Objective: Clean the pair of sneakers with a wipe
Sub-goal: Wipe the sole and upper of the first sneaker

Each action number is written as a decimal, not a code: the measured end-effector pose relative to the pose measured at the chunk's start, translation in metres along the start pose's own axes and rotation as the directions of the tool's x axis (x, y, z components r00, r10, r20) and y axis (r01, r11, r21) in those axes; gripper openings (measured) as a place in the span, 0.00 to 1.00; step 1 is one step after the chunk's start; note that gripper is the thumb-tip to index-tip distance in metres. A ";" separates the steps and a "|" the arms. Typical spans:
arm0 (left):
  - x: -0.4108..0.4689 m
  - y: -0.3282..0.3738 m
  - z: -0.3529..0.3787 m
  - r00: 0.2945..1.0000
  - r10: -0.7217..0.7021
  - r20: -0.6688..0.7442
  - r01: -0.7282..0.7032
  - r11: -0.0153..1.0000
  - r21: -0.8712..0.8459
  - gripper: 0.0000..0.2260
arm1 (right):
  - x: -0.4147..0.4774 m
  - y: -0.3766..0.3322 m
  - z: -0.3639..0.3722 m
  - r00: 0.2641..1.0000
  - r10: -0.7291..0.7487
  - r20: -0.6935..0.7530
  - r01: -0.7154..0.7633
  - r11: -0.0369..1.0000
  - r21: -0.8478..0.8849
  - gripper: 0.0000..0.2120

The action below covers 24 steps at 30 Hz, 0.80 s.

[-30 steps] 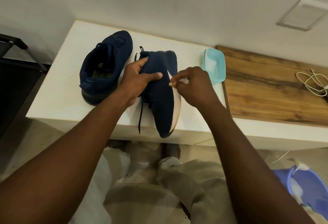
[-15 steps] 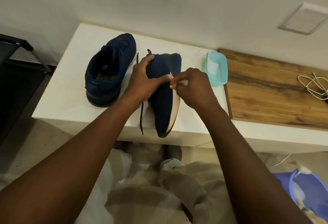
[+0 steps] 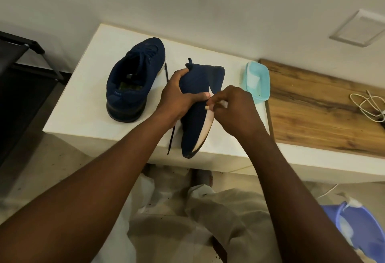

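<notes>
Two navy sneakers lie on a white table [image 3: 83, 100]. The left sneaker [image 3: 133, 79] stands upright with its opening toward me. The right sneaker [image 3: 198, 121] is tipped on its side, white sole edge facing right, a loose lace hanging over the table's front edge. My left hand [image 3: 177, 93] grips this sneaker across its upper. My right hand [image 3: 233, 112] pinches a small white wipe [image 3: 224, 103] against the sole edge; most of the wipe is hidden by the fingers.
A light blue plastic tub [image 3: 257, 81] with white wipes sits right of the sneaker, beside a wooden board [image 3: 316, 112] carrying a white cable [image 3: 368, 104]. A purple basin [image 3: 360, 227] is on the floor at lower right. A black rack [image 3: 23, 54] stands left.
My left hand has closed tighter over the right sneaker, thumb meeting the right fingers. My right hand with the wipe has slid slightly along the sole edge. The view shifted a little.
</notes>
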State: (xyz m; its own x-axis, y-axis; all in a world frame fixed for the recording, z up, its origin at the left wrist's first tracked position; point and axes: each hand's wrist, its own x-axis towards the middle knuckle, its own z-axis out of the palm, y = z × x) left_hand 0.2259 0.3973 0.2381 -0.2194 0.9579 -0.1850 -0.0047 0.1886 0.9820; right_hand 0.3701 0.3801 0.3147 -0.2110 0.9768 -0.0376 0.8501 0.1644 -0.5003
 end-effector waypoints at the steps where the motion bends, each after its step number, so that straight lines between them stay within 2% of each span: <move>1: 0.001 0.000 0.001 0.999 0.000 -0.037 -0.001 0.999 -0.033 0.36 | -0.002 0.001 0.002 1.000 -0.006 -0.020 0.006 1.000 0.017 0.06; 4: 0.005 -0.002 0.001 0.986 -0.020 -0.163 -0.004 0.989 -0.149 0.31 | -0.014 -0.001 0.003 0.997 -0.069 -0.042 0.071 0.996 0.054 0.06; 7: 0.011 -0.008 0.001 0.966 -0.039 -0.256 -0.022 0.973 -0.230 0.28 | -0.019 -0.007 -0.003 0.986 -0.134 0.096 0.132 0.991 0.035 0.07; 10: 0.013 -0.009 0.000 0.956 -0.024 -0.292 -0.037 0.978 -0.204 0.29 | -0.019 -0.010 -0.004 0.969 -0.156 0.191 0.161 0.987 -0.013 0.07; 12: 0.012 -0.007 0.000 0.973 0.009 -0.229 -0.055 0.979 -0.194 0.33 | -0.013 -0.011 -0.002 0.984 -0.137 0.111 0.140 0.990 -0.022 0.07; 14: 0.009 -0.006 0.002 0.996 0.024 -0.089 -0.038 0.987 -0.159 0.40 | -0.003 -0.010 0.001 0.995 -0.099 0.008 0.099 0.995 -0.025 0.06; 16: 0.008 -0.008 0.003 1.000 0.028 0.009 -0.027 0.995 -0.098 0.46 | 0.002 -0.009 0.001 0.998 -0.050 -0.035 0.050 0.999 -0.009 0.05; 18: 0.009 -0.007 0.002 0.999 0.039 0.030 -0.036 0.997 -0.070 0.48 | -0.003 -0.008 -0.002 0.999 -0.033 -0.006 0.033 0.999 -0.018 0.06; 22: 0.012 -0.004 0.002 0.999 0.029 0.015 -0.028 0.999 -0.035 0.50 | -0.029 -0.007 -0.012 0.972 -0.119 0.203 0.143 0.984 -0.109 0.07; 24: 0.012 -0.005 0.003 0.999 0.023 0.022 -0.023 1.000 -0.021 0.51 | -0.029 -0.008 -0.012 0.977 -0.135 0.167 0.150 0.985 -0.081 0.07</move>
State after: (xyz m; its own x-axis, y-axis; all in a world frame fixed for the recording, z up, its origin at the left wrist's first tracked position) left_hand 0.2261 0.4085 0.2308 -0.1980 0.9666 -0.1630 -0.0203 0.1622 0.9865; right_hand 0.3755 0.3523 0.3299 -0.4017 0.9087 -0.1140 0.8452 0.3199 -0.4281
